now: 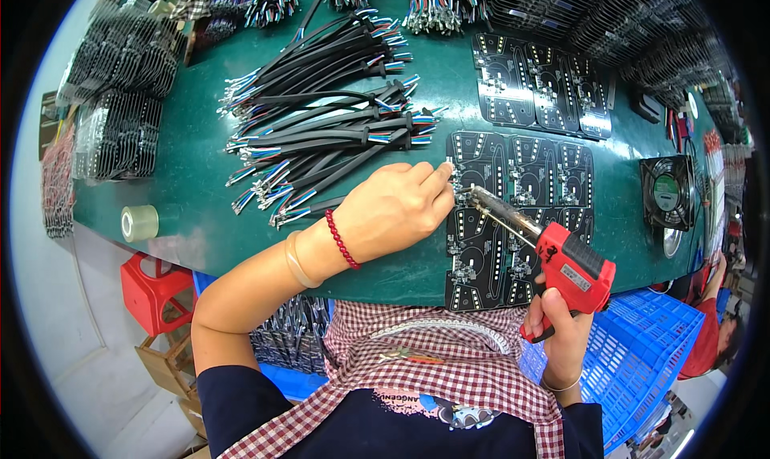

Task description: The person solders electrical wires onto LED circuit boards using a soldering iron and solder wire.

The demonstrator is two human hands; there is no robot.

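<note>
My right hand [564,328] is wrapped round the handle of a red and black soldering gun [574,268]. The gun's metal barrel slants up and left, and its tip is at the left edge of a black circuit board panel [525,214]. Beside that tip, my left hand [395,208] is closed, fingertips against the panel's left edge. Whatever the left fingers pinch is hidden behind the hand. White pads and small metal parts dot the panel, which lies on the green table [385,278]. Left of the panel, black cables [313,130] with coloured wire ends lie in a loose pile.
Another panel [541,86] lies farther back. Stacked boards [120,134] stand at the left, with more at the back right. A small black fan [668,192] sits at the right, a tape roll [139,223] at the left edge. Blue crates [642,331] and a red stool [156,292] stand below.
</note>
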